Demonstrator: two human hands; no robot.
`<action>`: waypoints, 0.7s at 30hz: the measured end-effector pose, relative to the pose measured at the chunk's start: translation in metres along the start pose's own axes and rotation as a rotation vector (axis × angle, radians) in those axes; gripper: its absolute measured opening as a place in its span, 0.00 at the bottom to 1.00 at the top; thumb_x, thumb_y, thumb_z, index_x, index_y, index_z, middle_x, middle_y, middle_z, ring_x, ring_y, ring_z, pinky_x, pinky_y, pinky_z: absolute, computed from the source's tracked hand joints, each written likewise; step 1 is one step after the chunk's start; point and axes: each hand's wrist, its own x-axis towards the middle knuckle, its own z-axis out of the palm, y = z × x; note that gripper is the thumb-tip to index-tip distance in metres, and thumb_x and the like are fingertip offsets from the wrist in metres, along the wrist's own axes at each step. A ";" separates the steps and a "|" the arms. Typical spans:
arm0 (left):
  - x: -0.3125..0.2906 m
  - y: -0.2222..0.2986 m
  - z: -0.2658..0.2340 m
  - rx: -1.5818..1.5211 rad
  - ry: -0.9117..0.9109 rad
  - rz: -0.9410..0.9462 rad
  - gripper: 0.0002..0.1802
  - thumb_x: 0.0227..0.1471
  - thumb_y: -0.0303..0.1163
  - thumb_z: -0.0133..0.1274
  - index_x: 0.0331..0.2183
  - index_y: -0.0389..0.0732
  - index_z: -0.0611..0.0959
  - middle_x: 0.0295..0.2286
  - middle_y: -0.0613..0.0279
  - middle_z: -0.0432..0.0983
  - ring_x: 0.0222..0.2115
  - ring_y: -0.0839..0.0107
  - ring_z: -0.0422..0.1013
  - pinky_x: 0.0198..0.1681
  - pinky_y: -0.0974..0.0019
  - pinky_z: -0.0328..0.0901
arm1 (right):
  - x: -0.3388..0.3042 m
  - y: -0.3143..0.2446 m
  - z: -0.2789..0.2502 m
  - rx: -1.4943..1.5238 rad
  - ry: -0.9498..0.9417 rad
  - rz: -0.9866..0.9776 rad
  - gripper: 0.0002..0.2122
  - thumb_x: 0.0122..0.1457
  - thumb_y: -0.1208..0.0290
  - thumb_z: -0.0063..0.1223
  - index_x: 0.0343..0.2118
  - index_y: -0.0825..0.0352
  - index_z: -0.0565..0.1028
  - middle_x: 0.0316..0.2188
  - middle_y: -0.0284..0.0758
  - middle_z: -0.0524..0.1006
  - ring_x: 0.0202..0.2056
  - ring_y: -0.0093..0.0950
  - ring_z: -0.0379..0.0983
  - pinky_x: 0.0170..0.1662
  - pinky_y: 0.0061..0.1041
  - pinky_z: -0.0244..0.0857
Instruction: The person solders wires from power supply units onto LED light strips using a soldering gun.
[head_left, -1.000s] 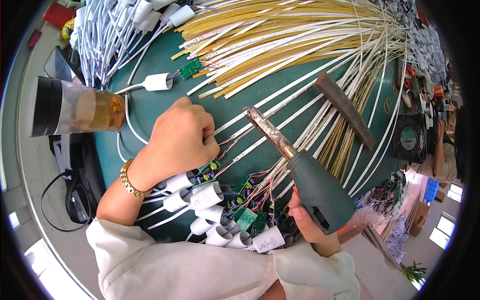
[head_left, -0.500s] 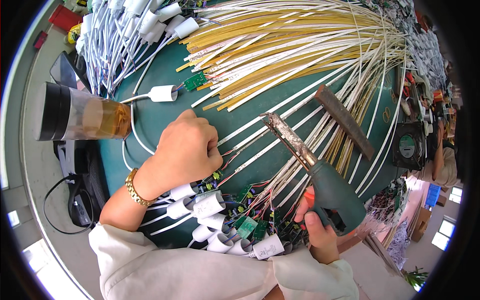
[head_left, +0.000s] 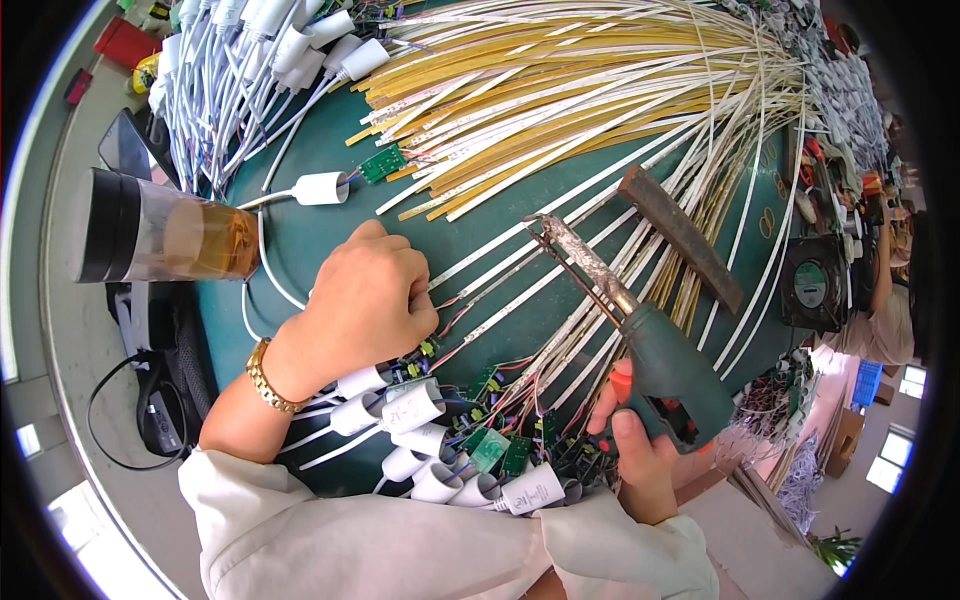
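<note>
My right hand (head_left: 640, 450) is closed round the handle of a dark green soldering gun (head_left: 678, 375) with a red trigger. Its crusted metal barrel points up and left, over thin white LED strips (head_left: 505, 320). Left of the barrel tip, my left hand (head_left: 370, 290) is curled with its knuckles up. One strip end runs up to its fingers, but what they pinch is hidden underneath. Below that hand lie white lamp sockets (head_left: 412, 408) and small green circuit boards (head_left: 490, 450), with red wires leading to the strips.
A dark metal bar (head_left: 680, 238) lies across the strips. Beyond is a wide fan of white and yellow strips (head_left: 560, 90). A jar of amber liquid (head_left: 170, 228) stands at left, below bunched white sockets and cables (head_left: 230, 90). A black fan (head_left: 812, 283) sits at right.
The soldering gun and my right hand have risen slightly toward the far side. My left hand keeps the same curled pose. The whole view has shifted a little.
</note>
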 end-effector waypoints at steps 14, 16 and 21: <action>-0.006 0.006 -0.004 -0.087 0.093 0.048 0.05 0.35 0.19 0.55 0.22 0.38 0.78 0.20 0.59 0.71 0.22 0.60 0.67 0.26 0.62 0.64 | -0.002 0.009 -0.006 0.073 -0.026 -0.065 0.16 0.55 0.76 0.53 0.46 0.73 0.68 0.25 0.36 0.73 0.24 0.21 0.70 0.26 0.20 0.67; -0.006 0.014 0.002 -0.134 0.223 0.013 0.09 0.38 0.17 0.54 0.28 0.36 0.79 0.25 0.56 0.74 0.22 0.60 0.71 0.26 0.63 0.67 | -0.003 0.005 -0.006 0.107 0.006 -0.017 0.15 0.55 0.76 0.53 0.45 0.73 0.68 0.26 0.36 0.73 0.24 0.21 0.70 0.26 0.21 0.67; -0.004 0.019 0.010 0.060 0.164 0.106 0.13 0.38 0.15 0.51 0.31 0.35 0.79 0.27 0.54 0.74 0.23 0.60 0.73 0.26 0.63 0.69 | -0.006 0.005 -0.010 0.133 0.054 -0.070 0.14 0.55 0.77 0.53 0.44 0.74 0.69 0.27 0.36 0.73 0.23 0.21 0.70 0.26 0.21 0.67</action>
